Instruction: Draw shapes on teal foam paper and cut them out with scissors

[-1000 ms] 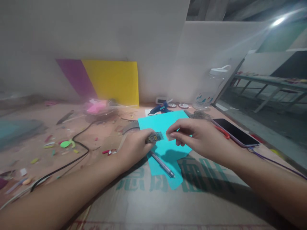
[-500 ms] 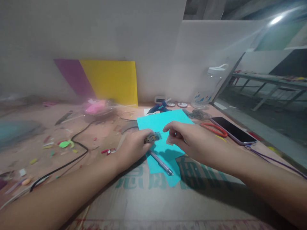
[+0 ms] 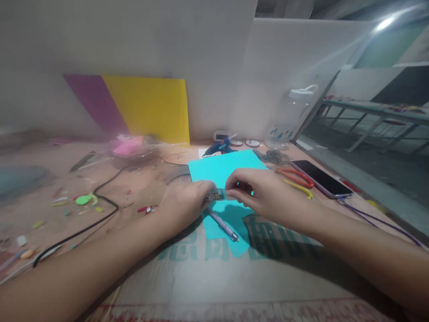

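Note:
My left hand (image 3: 187,201) is closed around a small clear plastic case (image 3: 216,195) with a dark and yellow label. Its labelled end pokes out past my thumb, towards the right. Thumb and fingers of my right hand (image 3: 250,188) pinch the clear right-hand end of this case. Whether they also hold something smaller is hidden. Beneath both hands lie bright turquoise sheets of paper (image 3: 223,167). A grey-purple click pen (image 3: 224,225) rests aslant on the lower sheet, just below my left fingers.
Right of the paper are red-handled pliers or scissors (image 3: 298,179), a phone (image 3: 320,179) and a clear bottle (image 3: 290,118). Behind it sits a blue glue gun (image 3: 217,146). Leftward are a black cable (image 3: 114,205), clay scraps (image 3: 83,200) and a yellow card (image 3: 150,109) against the wall.
My right hand has moved left, and its fingertips have closed onto the end of the case. The case has turned to lie more level. The whole view has shifted slightly.

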{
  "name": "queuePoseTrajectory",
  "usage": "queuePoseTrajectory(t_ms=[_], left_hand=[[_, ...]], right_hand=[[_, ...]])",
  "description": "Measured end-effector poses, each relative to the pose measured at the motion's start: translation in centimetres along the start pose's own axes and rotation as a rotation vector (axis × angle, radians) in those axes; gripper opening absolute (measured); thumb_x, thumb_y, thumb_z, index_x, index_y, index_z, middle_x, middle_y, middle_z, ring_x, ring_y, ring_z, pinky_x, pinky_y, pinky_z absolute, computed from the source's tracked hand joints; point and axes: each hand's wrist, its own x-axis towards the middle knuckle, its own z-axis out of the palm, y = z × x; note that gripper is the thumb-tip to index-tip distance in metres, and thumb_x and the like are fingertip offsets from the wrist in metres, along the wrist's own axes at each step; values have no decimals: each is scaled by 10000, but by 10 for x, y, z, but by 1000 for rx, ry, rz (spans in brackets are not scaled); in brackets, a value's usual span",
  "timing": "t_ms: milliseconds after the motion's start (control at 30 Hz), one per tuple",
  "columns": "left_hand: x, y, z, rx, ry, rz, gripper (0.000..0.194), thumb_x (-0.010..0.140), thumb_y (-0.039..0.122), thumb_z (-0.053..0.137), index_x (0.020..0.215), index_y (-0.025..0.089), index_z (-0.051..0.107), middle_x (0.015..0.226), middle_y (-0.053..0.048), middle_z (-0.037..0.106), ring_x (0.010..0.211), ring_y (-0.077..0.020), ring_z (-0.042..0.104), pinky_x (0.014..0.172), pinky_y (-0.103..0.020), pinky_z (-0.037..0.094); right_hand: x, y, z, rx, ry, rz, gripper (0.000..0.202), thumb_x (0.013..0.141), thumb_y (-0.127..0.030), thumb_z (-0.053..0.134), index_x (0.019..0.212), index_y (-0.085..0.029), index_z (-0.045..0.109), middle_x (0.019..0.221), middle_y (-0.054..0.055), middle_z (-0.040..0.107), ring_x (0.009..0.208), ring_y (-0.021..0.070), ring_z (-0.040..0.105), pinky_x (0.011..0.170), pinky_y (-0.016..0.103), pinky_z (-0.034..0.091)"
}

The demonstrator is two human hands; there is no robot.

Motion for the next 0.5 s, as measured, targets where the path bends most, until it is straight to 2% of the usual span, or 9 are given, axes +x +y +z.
queuePoseTrajectory(t_ms=[133, 300, 367, 467, 500], left_hand=[[-2, 4, -2, 16, -40, 6, 148, 981, 297, 532, 914, 221, 639, 794, -39, 698, 720, -210, 645, 653, -303, 425], [-2, 10, -7, -112, -65, -66, 107, 948, 300, 577, 921, 220, 643, 782, -40, 691, 722, -200, 634, 672, -288, 438], [0, 10, -9, -160, -58, -91, 90, 925, 300, 601, 923, 223, 646, 780, -35, 686, 722, -201, 623, 658, -288, 422], [6, 10, -16, -315, -14, -169, 141, 914, 346, 603, 860, 220, 638, 725, -5, 641, 679, -186, 579, 606, -282, 376], [8, 11, -18, -422, -8, -212, 183, 917, 377, 599, 838, 216, 632, 708, 5, 621, 667, -177, 566, 596, -276, 372]], right_hand=[[-1, 4, 9, -9, 7, -63, 128, 903, -93, 606, 843, -190, 664, 783, -1, 687, 675, 121, 574, 616, 228, 403], [-4, 5, 19, -72, 14, -117, 139, 938, -123, 566, 863, -194, 659, 829, 21, 693, 721, 141, 596, 656, 245, 428], [-5, 3, 12, -108, 96, -162, 90, 952, -214, 596, 909, -199, 673, 857, 36, 693, 708, 150, 590, 640, 258, 426], [-4, 4, -11, -89, 327, -146, 187, 942, -388, 642, 948, -208, 696, 864, 56, 690, 694, 166, 582, 637, 290, 435], [-3, 5, -18, -35, 425, -107, 229, 944, -423, 629, 893, -211, 698, 805, 50, 678, 668, 165, 569, 626, 295, 435]])
